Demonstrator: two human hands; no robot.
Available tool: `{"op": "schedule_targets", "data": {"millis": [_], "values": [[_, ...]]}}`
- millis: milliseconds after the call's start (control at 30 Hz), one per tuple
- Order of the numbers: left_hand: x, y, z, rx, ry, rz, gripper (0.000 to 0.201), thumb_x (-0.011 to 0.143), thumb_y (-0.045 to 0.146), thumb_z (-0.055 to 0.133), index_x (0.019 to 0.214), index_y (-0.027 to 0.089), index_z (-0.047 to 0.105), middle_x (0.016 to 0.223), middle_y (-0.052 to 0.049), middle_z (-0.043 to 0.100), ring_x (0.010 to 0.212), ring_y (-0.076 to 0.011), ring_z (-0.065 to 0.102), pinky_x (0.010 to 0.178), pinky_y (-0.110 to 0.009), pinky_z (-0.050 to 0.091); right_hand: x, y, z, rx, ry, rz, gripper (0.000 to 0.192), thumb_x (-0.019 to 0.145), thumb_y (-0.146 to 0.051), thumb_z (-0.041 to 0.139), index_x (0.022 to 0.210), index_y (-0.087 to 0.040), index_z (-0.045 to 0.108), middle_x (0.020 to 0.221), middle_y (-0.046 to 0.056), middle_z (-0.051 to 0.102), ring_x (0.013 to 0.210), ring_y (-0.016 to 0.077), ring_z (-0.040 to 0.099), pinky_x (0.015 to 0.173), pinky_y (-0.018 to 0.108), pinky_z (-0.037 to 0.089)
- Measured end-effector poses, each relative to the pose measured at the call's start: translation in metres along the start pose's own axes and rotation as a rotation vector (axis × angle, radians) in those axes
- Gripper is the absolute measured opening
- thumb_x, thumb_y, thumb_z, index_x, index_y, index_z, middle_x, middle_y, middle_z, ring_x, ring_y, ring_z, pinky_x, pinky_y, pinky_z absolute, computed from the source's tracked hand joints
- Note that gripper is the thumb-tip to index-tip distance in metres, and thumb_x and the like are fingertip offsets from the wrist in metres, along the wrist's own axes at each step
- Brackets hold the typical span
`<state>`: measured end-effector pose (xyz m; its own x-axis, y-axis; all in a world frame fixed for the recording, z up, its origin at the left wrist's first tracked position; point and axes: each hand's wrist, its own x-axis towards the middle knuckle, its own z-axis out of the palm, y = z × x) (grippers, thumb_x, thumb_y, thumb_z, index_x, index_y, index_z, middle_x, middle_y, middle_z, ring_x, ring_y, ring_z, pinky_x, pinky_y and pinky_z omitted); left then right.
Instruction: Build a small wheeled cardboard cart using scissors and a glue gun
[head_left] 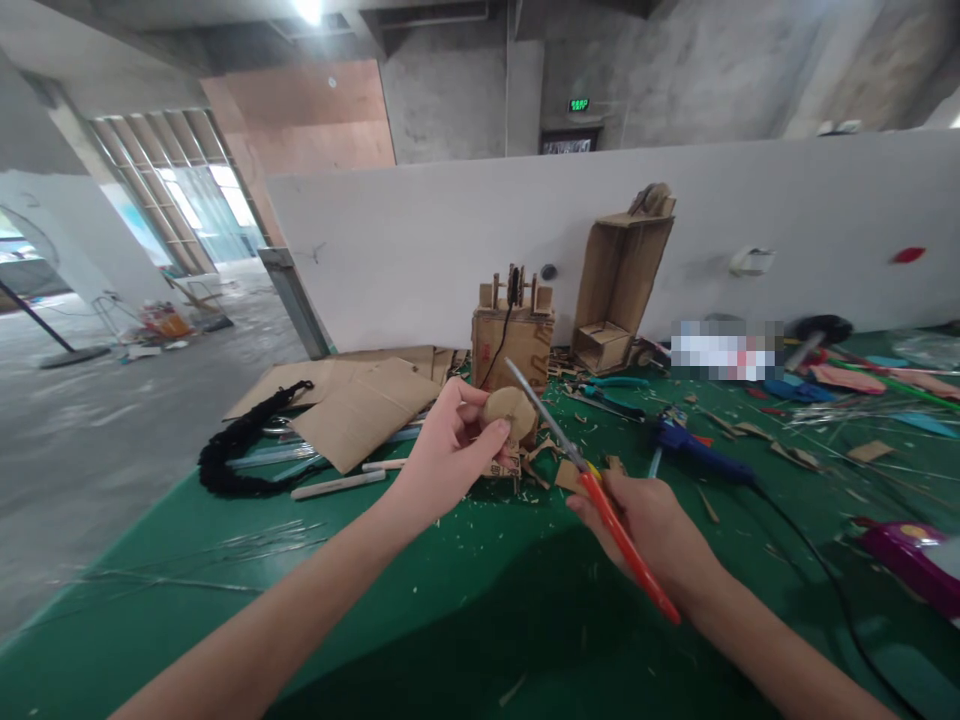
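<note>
My left hand (454,440) is closed on a round cardboard disc (508,405), pinching it between thumb and fingers above the green table (420,600). In my right hand (645,510) is a pair of scissors (600,495) with red handles, its blades pointing up and left, their tips just right of the disc. The blades look closed together. Behind the disc stands an upright cardboard box (517,350) with cardboard uprights and a black cord on top. Cut cardboard scraps (536,465) lie under and beside the disc.
A taller open cardboard frame (626,280) leans by the white partition (420,250). Rightward lie pliers (611,395), a blue glue gun (697,450) with a trailing cord and a purple object (911,560). Cardboard sheets (375,400) and a black fuzzy coil (232,450) lie left.
</note>
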<state>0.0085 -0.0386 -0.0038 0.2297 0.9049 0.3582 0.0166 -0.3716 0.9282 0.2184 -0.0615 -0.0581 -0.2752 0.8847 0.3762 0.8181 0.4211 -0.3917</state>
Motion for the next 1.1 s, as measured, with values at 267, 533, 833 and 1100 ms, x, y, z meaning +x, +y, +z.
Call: {"op": "schedule_targets", "data": {"millis": [267, 533, 833, 1100], "values": [[0.002, 0.000, -0.002, -0.091, 0.085, -0.040, 0.015, 0.084, 0.020, 0.052, 0.096, 0.020, 0.044, 0.080, 0.001, 0.059, 0.065, -0.0100, 0.059, 0.058, -0.024, 0.053, 0.006, 0.002, -0.003, 0.086, -0.028, -0.019, 0.037, 0.088, -0.050, 0.036, 0.064, -0.023, 0.042, 0.057, 0.002, 0.051, 0.049, 0.0157, 0.048, 0.048, 0.028, 0.036], [0.004, -0.001, -0.001, -0.108, 0.105, -0.047, 0.025, 0.081, 0.021, 0.056, 0.105, 0.021, 0.046, 0.095, -0.004, 0.061, 0.073, -0.0148, 0.065, 0.060, -0.028, 0.056, 0.002, 0.012, 0.007, 0.179, -0.193, -0.063, 0.038, 0.089, -0.053, 0.033, 0.094, -0.019, 0.047, 0.090, 0.011, 0.058, 0.074, 0.0221, 0.056, 0.066, 0.037, 0.044], [0.005, 0.000, -0.001, -0.013, 0.099, -0.085, 0.017, 0.078, 0.021, 0.059, 0.090, 0.017, 0.048, 0.082, -0.001, 0.061, 0.066, -0.0121, 0.063, 0.057, -0.025, 0.053, 0.001, 0.008, 0.006, 0.197, -0.183, -0.056, 0.033, 0.089, -0.050, 0.035, 0.090, -0.019, 0.046, 0.091, 0.010, 0.059, 0.074, 0.0207, 0.056, 0.065, 0.035, 0.043], [0.000, 0.004, 0.001, 0.006, 0.067, -0.095, 0.017, 0.080, 0.024, 0.059, 0.090, 0.016, 0.047, 0.083, -0.002, 0.061, 0.061, -0.0095, 0.062, 0.059, -0.024, 0.053, 0.006, 0.003, -0.001, 0.013, -0.191, 0.044, 0.031, 0.089, -0.048, 0.037, 0.075, -0.021, 0.043, 0.070, 0.004, 0.057, 0.061, 0.0185, 0.053, 0.054, 0.029, 0.036]]}}
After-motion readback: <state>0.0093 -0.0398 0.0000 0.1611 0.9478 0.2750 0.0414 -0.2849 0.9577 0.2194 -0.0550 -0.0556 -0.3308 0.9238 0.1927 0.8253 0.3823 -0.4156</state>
